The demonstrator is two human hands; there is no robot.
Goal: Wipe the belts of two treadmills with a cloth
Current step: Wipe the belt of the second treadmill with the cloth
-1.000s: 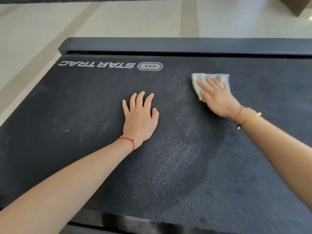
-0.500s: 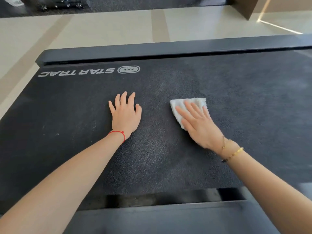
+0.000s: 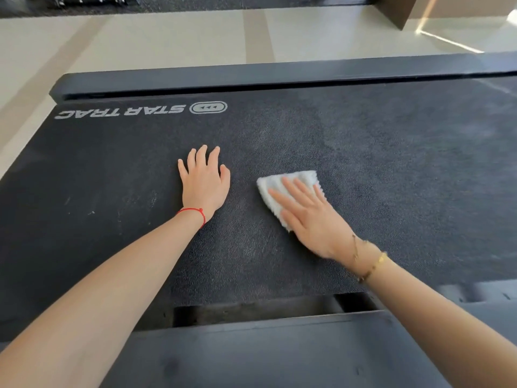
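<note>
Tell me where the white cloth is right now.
In the head view the white cloth lies flat on the treadmill belt, right of centre, pressed under the right hand, just right of the left hand.

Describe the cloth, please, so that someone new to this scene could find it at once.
Find the broad black treadmill belt that fills the view. Two hands lie flat on it; the cloth lies under the fingers of the right hand. It is small, folded and white, the only pale thing on the belt.
</note>
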